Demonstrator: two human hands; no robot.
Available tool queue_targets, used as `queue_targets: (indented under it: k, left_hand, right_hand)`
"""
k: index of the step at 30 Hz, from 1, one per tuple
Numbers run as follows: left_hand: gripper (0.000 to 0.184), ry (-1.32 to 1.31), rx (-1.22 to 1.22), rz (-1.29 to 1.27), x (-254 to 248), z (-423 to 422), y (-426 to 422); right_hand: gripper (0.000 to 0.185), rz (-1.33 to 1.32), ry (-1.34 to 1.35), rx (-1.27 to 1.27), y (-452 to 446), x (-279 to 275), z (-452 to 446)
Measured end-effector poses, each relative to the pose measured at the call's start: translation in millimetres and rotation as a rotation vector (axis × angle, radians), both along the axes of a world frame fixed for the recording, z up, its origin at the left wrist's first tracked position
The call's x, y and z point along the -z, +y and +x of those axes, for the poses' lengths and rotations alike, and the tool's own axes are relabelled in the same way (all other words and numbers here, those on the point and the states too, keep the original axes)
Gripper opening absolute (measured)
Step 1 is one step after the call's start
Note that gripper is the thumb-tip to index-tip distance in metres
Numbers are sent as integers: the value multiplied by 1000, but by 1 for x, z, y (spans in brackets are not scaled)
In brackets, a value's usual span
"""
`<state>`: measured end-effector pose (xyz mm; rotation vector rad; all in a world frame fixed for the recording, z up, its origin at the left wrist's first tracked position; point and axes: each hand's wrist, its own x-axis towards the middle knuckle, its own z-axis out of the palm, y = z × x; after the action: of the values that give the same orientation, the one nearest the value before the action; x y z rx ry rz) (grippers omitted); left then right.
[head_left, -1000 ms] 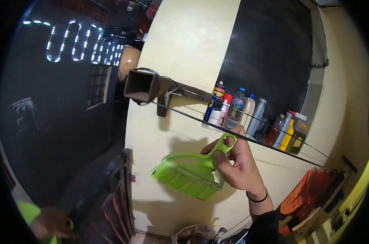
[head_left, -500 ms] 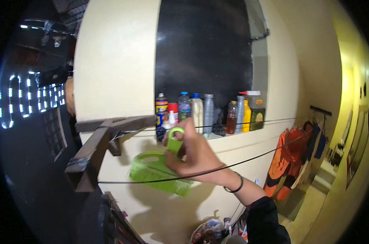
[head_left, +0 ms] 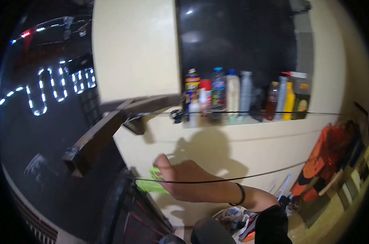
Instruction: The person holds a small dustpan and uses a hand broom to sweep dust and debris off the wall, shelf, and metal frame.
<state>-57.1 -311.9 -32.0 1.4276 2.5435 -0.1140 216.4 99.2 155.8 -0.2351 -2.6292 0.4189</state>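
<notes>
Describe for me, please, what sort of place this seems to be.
Probably a household utility area or passage, though I cannot be certain: bottles line a ledge, and orange clothing hangs at the right.

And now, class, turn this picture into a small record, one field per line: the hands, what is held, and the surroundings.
Right hand: closed around a green brush
Brush visibility: blurred, partly hidden by the hand
Left hand: not in view
Right wrist: dark band
Across the view: thin black cord, passing in front of the hand
Ledge: row of bottles, including a yellow one
Picture's right side: orange garment, hanging
</notes>
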Motion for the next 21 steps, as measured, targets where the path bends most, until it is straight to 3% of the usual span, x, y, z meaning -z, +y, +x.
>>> queue_targets:
  k: [3,5,6,9,11,13,15,16,17,18,21]
  left_hand:
    - [59,-24,-141,-70,10,13,-2]
    - [73,-32,-266,-143,3,13,9]
    - [80,-38,-325,-188,-1,7,11]
    - [75,-120,-322,-173,6,5,11]
    - [67,-208,-396,-162,-8,10,21]
    - [66,-145,-355,-167,-2,4,18]
    - [66,-127,-387,-179,12,2,14]
    - [64,-167,-351,-282,-1,0,22]
    - [60,-143,-350,-320,-12,2,30]
    - [56,-122,-344,-358,-22,11,30]
    - [54,-109,-494,-442,-37,62,21]
  right_hand:
    - [42,10,-216,-225,5,30,0]
    - [53,-56,-579,-494,1,24,-4]
    - [54,-89,-165,-662,6,69,-13]
    - [57,-222,-148,-850,-12,77,-19]
    - [60,-427,102,-753,-45,66,-7]
    - [56,-609,65,-784,-62,9,7]
    - [50,-762,140,-582,-83,-33,29]
    - [49,-985,-130,-567,-68,-104,34]
    - [48,-991,-228,-616,-61,-107,50]
    - [48,-1041,-265,-603,-51,-143,65]
    - [49,-588,-98,-436,16,-265,66]
